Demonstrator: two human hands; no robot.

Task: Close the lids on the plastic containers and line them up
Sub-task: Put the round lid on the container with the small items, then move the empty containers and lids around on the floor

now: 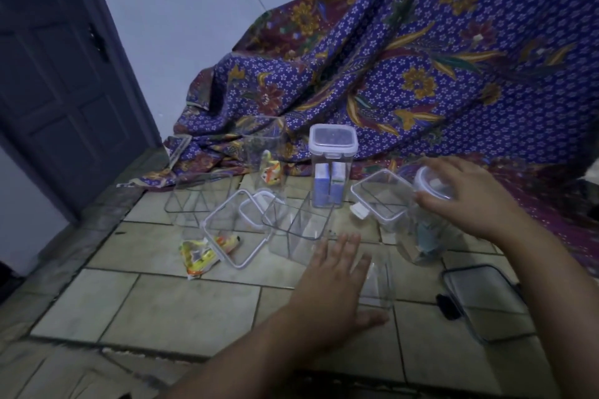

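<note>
Two hands work here: the right hand (466,196) cups a small round lid (432,183) over a clear jar (421,236), apparently to seat it, while the left hand (337,275), fingers spread and empty, steadies an open container (377,282); one lidded container (330,168) stands behind

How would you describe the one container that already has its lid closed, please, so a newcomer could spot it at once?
Start at the purple patterned cloth draped at the back; where it meets the tiled floor stands a tall clear container. Unlike its open neighbours, it wears a white-rimmed lid and holds upright blue-and-white packets.
</note>
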